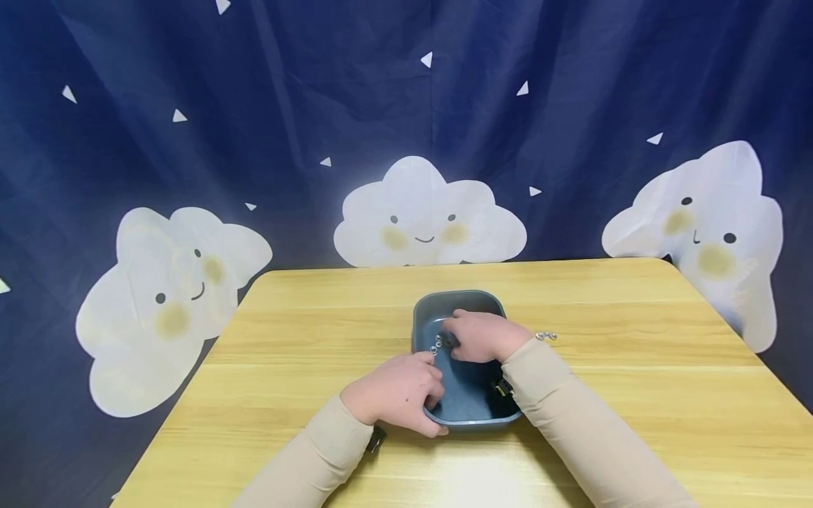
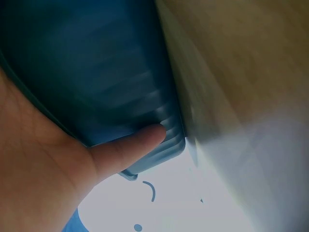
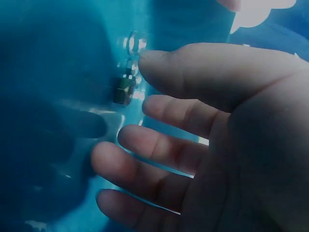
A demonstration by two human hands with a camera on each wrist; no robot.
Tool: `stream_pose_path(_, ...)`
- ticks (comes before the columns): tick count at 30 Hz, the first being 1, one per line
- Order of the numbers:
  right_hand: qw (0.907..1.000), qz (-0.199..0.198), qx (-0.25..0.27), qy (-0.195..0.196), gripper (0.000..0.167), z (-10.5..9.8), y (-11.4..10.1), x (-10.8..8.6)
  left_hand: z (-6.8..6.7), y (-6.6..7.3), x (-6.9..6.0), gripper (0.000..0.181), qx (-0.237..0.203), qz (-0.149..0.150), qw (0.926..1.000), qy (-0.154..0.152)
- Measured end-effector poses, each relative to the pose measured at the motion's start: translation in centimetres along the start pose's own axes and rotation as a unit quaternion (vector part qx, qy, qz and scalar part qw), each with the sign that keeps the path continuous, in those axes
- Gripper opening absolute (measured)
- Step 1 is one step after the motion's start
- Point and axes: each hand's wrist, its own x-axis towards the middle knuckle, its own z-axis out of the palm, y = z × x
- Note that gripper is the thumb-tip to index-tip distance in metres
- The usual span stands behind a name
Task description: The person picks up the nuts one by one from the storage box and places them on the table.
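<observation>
Bin (image 1: 465,398), gripped by left hand (image 1: 400,392), holds apparent nuts (image 1: 438,342); right wrist view alone shows right hand (image 3: 231,140) relaxed.

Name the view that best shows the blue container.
The head view: most of the blue container shows, rim and interior together. Left wrist shows part of its outer wall; right wrist, mainly its inside.
</observation>
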Motion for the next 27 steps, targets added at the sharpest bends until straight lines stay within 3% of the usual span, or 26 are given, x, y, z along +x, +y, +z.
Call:
stream_pose_path(8,0.9999,-0.001,-0.005,-0.009,0.025,0.37,0.13,0.17,0.13,-0.03,-0.06,0.047,0.003,-0.006,1.0,0.005)
stream_pose_path(15,0.9994,-0.014,0.021,-0.023,0.016,0.51,0.11,0.2,0.14,0.02,-0.07,0.047,0.005,-0.007,0.9999,0.005)
stream_pose_path(27,0.9979,-0.046,0.019,-0.043,0.022,0.7,-0.13,0.19,0.14,0.04,-0.08,0.047,0.004,0.002,0.9999,0.013)
